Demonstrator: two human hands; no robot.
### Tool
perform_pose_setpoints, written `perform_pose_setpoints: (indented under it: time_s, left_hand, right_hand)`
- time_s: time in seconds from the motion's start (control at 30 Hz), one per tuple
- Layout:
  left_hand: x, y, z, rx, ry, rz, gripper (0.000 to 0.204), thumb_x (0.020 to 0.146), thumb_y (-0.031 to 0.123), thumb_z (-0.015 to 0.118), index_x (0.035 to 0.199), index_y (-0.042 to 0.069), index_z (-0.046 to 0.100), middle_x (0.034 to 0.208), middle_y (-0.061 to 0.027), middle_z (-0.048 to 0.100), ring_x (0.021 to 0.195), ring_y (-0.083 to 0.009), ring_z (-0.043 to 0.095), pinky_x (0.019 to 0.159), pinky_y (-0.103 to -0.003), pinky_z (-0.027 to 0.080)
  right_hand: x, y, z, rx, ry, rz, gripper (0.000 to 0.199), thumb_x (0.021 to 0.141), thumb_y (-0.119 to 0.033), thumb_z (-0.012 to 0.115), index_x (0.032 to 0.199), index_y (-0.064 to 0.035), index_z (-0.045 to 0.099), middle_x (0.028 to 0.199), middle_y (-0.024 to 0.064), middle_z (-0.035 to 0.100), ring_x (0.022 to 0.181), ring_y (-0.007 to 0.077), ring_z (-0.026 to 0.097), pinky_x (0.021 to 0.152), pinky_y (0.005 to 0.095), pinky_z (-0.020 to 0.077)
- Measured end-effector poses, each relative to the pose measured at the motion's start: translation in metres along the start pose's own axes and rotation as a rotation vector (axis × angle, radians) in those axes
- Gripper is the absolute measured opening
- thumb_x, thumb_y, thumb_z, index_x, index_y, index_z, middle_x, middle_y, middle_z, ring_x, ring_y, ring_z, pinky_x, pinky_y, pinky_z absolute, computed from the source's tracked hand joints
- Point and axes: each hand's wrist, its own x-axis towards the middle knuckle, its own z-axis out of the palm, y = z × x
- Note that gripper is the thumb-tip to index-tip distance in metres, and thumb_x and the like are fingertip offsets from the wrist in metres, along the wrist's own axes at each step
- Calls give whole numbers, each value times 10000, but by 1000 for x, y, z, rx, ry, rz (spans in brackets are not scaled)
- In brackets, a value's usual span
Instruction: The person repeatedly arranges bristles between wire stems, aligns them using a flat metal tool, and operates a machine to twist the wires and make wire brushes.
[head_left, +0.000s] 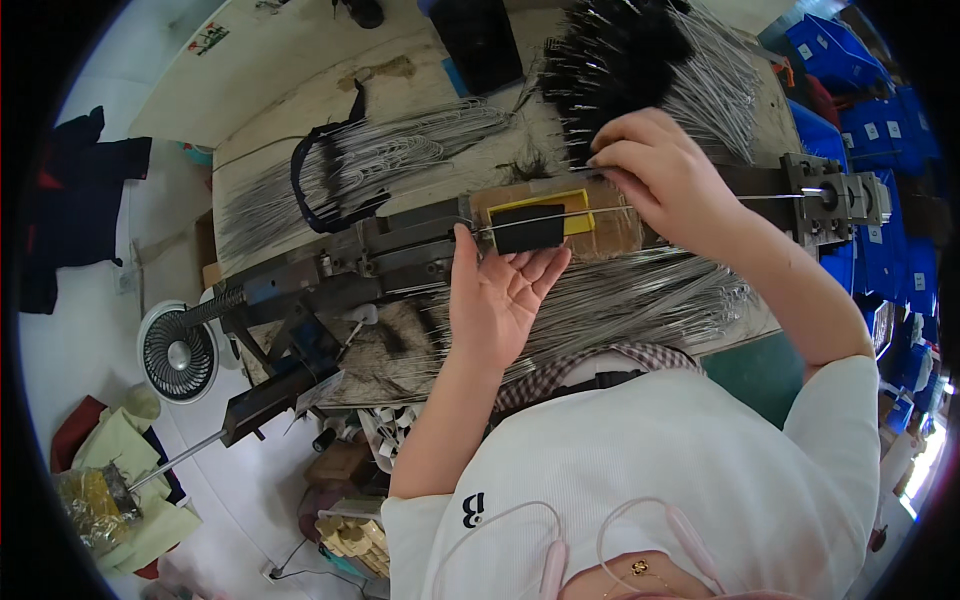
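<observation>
Earphones [553, 565], nearside of block [530, 235] | left hand [497, 308] at block, fingers loosely spread | right hand [658, 172] right of block, pinch can't tell | wire [770, 197] over block: turning might nick fingers

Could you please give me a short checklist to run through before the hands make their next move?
1. Metal wire runs across black block: ok.
2. Black block lies at yellow frame, covering much of it: ok.
3. Left hand away from the block: not ok; its grip is open, fingers by the block's near edge.
4. Right hand empty: cannot tell; its grip hides what may be between the fingertips.
5. Dark strap clear of the block: ok; it lies farther left.
6. White fan switched off: cannot tell.
</observation>
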Motion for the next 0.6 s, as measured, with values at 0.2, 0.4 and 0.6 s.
perform_pose_setpoints:
  time_s: [0.2,0.4,0.6]
  left_hand:
    - [-1,-2,-5,-116,-104,-64,728,877,608,284,1220,-16,433,1202,-131,523,1156,-270,463,1024,-456,302]
    - [-3,1,8,-58,0,-76,739,880,605,275,1261,-15,401,1232,-146,507,1214,-295,415,1024,-442,296]
    - [-2,2,15,32,46,-41,750,874,611,289,1261,-22,400,1214,-153,521,1174,-308,458,1022,-412,299]
  right_hand:
    - [-16,-39,3,-18,-148,-78,303,671,-86,645,967,-150,641,819,17,545,789,209,513,763,354,354]
    - [-4,-20,-2,-44,-121,-94,187,685,-137,658,871,-152,655,726,-21,509,732,177,477,757,358,316]
    - [-11,-14,-15,-125,-160,-116,174,669,-176,660,839,-180,620,702,-41,491,750,157,493,791,374,348]
